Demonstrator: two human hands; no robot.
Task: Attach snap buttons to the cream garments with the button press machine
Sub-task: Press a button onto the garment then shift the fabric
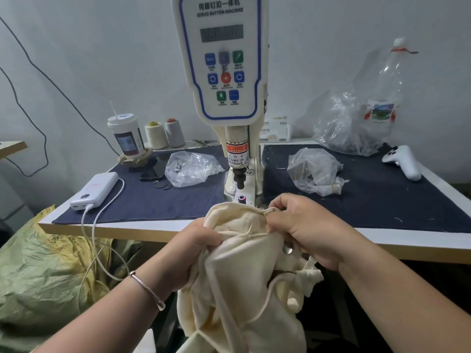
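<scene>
A cream garment (239,289) hangs bunched in front of the table edge, held up by both hands. My left hand (196,245) grips a fold on its left side. My right hand (303,225) pinches the upper hem close to the machine base. One silver snap button (288,249) shows on the fabric beneath my right hand. The white servo button machine (224,59) stands upright just behind the garment, with its press head (239,178) above the lower die (241,199). The garment's top edge lies just in front of the die.
Two clear bags of snap parts (190,166) (312,171) lie either side of the machine on a dark blue mat (142,197). A power bank (95,191) with cable, a cup (126,136), thread cones (165,135), a phone, a white controller (405,161) and a plastic bottle (382,98) are there too. A green sack (43,271) sits at lower left.
</scene>
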